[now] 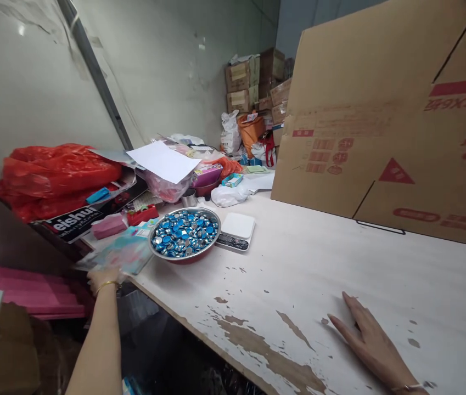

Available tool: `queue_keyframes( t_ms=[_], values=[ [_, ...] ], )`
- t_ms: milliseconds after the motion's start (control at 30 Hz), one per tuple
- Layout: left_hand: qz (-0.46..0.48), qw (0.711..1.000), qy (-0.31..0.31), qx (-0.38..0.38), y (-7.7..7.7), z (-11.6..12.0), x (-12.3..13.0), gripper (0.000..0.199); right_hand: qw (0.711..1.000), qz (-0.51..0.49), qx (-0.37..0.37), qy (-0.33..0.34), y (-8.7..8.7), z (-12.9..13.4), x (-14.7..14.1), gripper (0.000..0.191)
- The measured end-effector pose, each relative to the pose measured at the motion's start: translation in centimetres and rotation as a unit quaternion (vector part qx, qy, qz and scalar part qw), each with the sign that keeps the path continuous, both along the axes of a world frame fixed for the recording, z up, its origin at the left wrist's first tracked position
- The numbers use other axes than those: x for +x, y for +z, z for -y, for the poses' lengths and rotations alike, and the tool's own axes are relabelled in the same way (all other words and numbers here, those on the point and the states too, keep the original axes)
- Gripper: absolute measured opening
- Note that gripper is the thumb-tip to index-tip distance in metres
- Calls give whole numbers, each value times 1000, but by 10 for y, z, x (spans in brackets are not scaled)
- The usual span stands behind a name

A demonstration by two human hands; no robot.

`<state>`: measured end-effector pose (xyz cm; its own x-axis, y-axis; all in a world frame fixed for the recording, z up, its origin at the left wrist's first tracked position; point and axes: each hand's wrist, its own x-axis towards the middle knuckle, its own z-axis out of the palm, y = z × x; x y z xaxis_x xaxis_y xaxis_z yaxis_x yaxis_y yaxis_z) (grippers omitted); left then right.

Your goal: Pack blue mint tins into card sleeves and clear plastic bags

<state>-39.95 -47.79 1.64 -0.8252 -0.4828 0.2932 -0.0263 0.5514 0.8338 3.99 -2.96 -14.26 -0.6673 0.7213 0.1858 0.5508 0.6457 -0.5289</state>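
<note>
At the table's left edge, my left hand is closed on clear plastic beside a flat plastic bag with a blue and pink print; its fingertips are partly hidden. Right of that bag stands a metal bowl heaped with small blue and silver caps. A white digital scale sits against the bowl's right side, its plate bare. My right hand rests on the white tabletop at the lower right, fingers stretched out, holding nothing.
A large cardboard sheet stands along the table's far right side. Red plastic bags, a white paper sheet and a tape dispenser crowd the left end. Stacked cartons stand behind. The worn tabletop has peeled patches.
</note>
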Motion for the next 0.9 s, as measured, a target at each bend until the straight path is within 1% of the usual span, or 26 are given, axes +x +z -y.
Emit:
queue_keyframes(
  t_ms=[67, 100, 133, 167, 233, 267, 300, 333, 367, 400, 433, 467, 533, 633, 700, 733, 767, 800, 867, 900],
  values=[
    [-1, 995, 86, -42, -7, -8, 4, 67, 1000, 8, 7, 3, -1, -1, 0, 85],
    [-26, 991, 111, -67, -9, -16, 10, 71, 1000, 10, 10, 5, -1, -1, -1, 85],
    [-65, 987, 112, -97, -10, -29, 19, 71, 1000, 12, 15, 7, -1, -1, -1, 85],
    [-112, 982, 82, -125, -11, -45, 31, 67, 1000, 13, 21, 12, -1, -1, -1, 84],
    [-201, 962, -44, -181, -12, -88, 61, 54, 999, 13, 34, 23, -1, -2, -2, 81],
    [-222, 942, -126, -218, -13, -113, 76, 52, 999, 12, 41, 28, 0, -2, -2, 80],
    [-231, 914, -205, -263, -14, -137, 90, 53, 998, 12, 45, 30, 0, -2, -2, 80],
    [-221, 882, -270, -316, -16, -160, 100, 55, 998, 12, 49, 30, 1, -2, -3, 79],
    [-208, 857, -308, -356, -17, -179, 108, 57, 998, 13, 51, 29, 1, -2, -3, 79],
    [-190, 841, -327, -388, -19, -194, 111, 58, 998, 13, 51, 26, 2, -1, -3, 79],
    [-172, 833, -330, -410, -20, -205, 109, 58, 998, 12, 51, 25, 3, -1, -3, 78],
    [-158, 833, -320, -422, -21, -212, 104, 57, 998, 11, 50, 27, 4, 0, -3, 78],
    [-145, 844, -288, -429, -21, -217, 88, 56, 998, 6, 48, 35, 5, 1, -3, 77],
    [-147, 868, -236, -412, -16, -226, 62, 58, 998, -6, 40, 44, 7, 1, -5, 76],
    [-150, 883, -200, -397, -13, -244, 56, 61, 999, -13, 33, 41, 10, -1, -9, 75],
    [-154, 880, -206, -399, -13, -257, 58, 62, 999, -16, 29, 38, 13, -1, -11, 75],
    [-159, 866, -239, -409, -12, -272, 64, 62, 999, -17, 24, 36, 17, -2, -13, 74],
    [-165, 838, -300, -426, -13, -286, 74, 60, 999, -17, 16, 36, 23, -2, -14, 74],
    [-167, 755, -447, -450, -16, -311, 103, 50, 999, -11, -5, 47, 40, -1, -15, 75],
    [-165, 722, -501, -447, -18, -320, 118, 44, 998, -6, -25, 54, 49, -2, -15, 77]
  ],
)
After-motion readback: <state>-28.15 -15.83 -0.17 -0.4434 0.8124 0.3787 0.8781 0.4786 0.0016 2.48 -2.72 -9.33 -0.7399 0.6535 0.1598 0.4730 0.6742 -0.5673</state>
